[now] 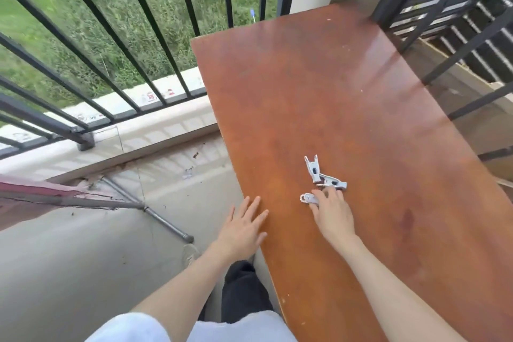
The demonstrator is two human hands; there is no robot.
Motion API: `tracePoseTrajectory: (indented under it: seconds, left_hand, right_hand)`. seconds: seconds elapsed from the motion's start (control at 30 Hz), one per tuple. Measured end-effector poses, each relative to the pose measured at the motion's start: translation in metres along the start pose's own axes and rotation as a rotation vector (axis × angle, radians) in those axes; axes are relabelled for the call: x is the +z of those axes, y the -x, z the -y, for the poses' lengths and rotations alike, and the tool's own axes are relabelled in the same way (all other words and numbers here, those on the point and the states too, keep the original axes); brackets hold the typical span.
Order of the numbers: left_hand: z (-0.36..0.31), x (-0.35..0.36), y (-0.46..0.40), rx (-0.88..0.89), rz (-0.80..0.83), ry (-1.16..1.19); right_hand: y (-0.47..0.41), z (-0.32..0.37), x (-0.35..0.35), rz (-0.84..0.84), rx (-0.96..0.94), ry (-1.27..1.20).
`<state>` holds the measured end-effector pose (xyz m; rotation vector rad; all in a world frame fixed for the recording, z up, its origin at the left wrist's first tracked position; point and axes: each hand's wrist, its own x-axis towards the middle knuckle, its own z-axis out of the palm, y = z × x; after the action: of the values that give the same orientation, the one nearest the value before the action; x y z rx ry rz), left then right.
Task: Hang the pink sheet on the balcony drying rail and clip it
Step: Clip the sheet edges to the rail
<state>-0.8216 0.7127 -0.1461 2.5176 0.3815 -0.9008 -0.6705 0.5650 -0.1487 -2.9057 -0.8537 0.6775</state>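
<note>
Three white clothes clips lie on the brown tabletop (pixel 319 97): one upright-looking clip (pixel 311 168), one (pixel 333 183) just right of it, and one (pixel 307 198) nearest me. My right hand (pixel 331 214) reaches over them, its fingertips touching the two nearer clips; no grip shows. At the table's left edge my left hand (pixel 244 226) hovers flat with fingers spread. The pink sheet (pixel 36 191) hangs over a grey metal drying rail (pixel 116 205) at the far left, only partly in view.
Black balcony railing bars (pixel 144 36) run across the top left above a concrete ledge (pixel 133 133). Grass lies far below. A black metal grate (pixel 455 8) stands at the right behind the table. My dark trouser leg (pixel 244 291) is between table and floor.
</note>
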Motion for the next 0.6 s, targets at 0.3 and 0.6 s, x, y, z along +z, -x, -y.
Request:
tracePoseTrajectory:
  seconds: [0.3, 0.6]
  left_hand:
    - [0.012, -0.005, 0.0, -0.011, -0.076, 0.274]
    - [0.102, 0.043, 0.063, -0.457, -0.421, 0.799]
  right_hand:
    - [0.0, 0.039, -0.002, 0.081, 0.021, -0.456]
    - [-0.005, 0.164, 0.006, 0.316, -0.034, -0.908]
